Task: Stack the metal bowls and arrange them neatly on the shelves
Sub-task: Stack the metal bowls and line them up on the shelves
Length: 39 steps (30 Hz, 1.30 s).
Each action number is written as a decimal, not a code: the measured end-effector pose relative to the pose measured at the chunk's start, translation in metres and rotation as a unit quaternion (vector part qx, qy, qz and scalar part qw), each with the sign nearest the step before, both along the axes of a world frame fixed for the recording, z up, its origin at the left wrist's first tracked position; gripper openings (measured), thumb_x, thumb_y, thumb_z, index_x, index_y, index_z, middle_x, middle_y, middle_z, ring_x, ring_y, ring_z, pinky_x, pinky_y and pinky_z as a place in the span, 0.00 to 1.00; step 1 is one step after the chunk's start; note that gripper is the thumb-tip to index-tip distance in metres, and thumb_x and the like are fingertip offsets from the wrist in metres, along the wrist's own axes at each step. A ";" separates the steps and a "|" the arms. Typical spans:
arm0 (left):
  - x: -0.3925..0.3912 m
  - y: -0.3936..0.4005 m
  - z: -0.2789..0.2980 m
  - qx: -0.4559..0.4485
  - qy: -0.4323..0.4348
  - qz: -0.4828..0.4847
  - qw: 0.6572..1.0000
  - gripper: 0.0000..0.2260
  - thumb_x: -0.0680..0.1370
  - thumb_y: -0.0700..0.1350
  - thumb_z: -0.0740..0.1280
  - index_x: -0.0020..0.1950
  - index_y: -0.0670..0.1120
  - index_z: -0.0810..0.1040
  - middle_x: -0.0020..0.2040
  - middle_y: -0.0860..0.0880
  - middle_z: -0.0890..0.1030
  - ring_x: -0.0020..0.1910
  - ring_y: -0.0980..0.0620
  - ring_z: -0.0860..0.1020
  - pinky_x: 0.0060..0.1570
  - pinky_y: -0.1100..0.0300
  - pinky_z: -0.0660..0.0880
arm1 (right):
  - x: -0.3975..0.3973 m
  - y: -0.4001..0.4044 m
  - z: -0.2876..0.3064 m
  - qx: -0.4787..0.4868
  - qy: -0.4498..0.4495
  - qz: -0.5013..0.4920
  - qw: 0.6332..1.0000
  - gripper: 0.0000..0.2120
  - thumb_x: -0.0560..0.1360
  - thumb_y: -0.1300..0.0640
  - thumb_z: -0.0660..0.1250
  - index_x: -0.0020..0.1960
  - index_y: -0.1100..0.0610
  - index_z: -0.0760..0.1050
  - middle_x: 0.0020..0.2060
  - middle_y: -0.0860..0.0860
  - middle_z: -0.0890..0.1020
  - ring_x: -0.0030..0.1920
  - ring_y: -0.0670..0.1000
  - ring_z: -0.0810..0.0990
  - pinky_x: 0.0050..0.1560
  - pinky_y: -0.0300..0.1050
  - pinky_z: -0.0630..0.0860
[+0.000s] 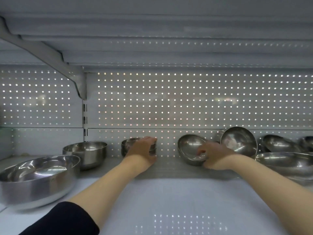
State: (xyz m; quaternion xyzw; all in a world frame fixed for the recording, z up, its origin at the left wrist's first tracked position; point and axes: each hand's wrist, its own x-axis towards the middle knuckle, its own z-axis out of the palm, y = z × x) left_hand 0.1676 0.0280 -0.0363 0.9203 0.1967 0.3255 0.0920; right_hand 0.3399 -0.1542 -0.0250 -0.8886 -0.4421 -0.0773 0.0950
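Metal bowls stand along a white shelf (169,200). My left hand (144,148) grips a small stack of bowls (127,146) near the back panel. My right hand (215,155) holds the rim of a tilted small bowl (189,147), fingers inside it and thumb under its edge. Behind my right hand another bowl (238,139) leans on its side against the back panel. A large bowl (36,177) sits at the near left, with a medium bowl (85,151) behind it.
Several more bowls lie loosely at the right, among them a wide bowl (284,162) and a tilted bowl (277,144). A perforated back panel (169,102) closes the shelf. An upper shelf (152,39) and its bracket (50,55) hang overhead.
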 end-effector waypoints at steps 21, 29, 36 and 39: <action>0.002 -0.014 -0.015 -0.096 0.102 -0.045 0.989 0.28 0.73 0.47 0.70 0.71 0.51 0.66 0.70 0.53 0.69 0.67 0.54 0.70 0.62 0.68 0.64 | -0.011 0.010 -0.012 0.016 -0.087 0.010 0.996 0.07 0.76 0.59 0.61 0.45 0.54 0.78 0.51 0.51 0.79 0.51 0.55 0.77 0.50 0.45 0.74; 0.004 -0.012 -0.016 -0.211 0.049 -0.062 0.974 0.31 0.66 0.50 0.76 0.67 0.50 0.69 0.62 0.51 0.76 0.61 0.54 0.75 0.62 0.64 0.69 | -0.033 0.010 0.011 0.069 -0.070 0.040 0.994 0.06 0.76 0.57 0.62 0.44 0.56 0.77 0.47 0.51 0.79 0.47 0.54 0.77 0.49 0.48 0.76; -0.014 -0.016 0.006 -0.306 -0.049 -0.122 0.943 0.21 0.65 0.46 0.78 0.55 0.48 0.77 0.53 0.53 0.82 0.56 0.54 0.79 0.59 0.58 0.75 | -0.067 0.006 0.034 0.102 -0.082 0.100 0.986 0.08 0.76 0.57 0.60 0.47 0.50 0.77 0.47 0.48 0.79 0.45 0.53 0.77 0.47 0.45 0.76; -0.029 -0.017 0.016 -0.302 -0.082 -0.123 0.942 0.17 0.65 0.43 0.78 0.50 0.46 0.77 0.50 0.50 0.83 0.54 0.52 0.80 0.58 0.59 0.74 | -0.078 0.002 0.034 0.132 -0.094 0.148 0.976 0.08 0.75 0.59 0.60 0.46 0.49 0.76 0.44 0.45 0.76 0.43 0.50 0.75 0.43 0.41 0.71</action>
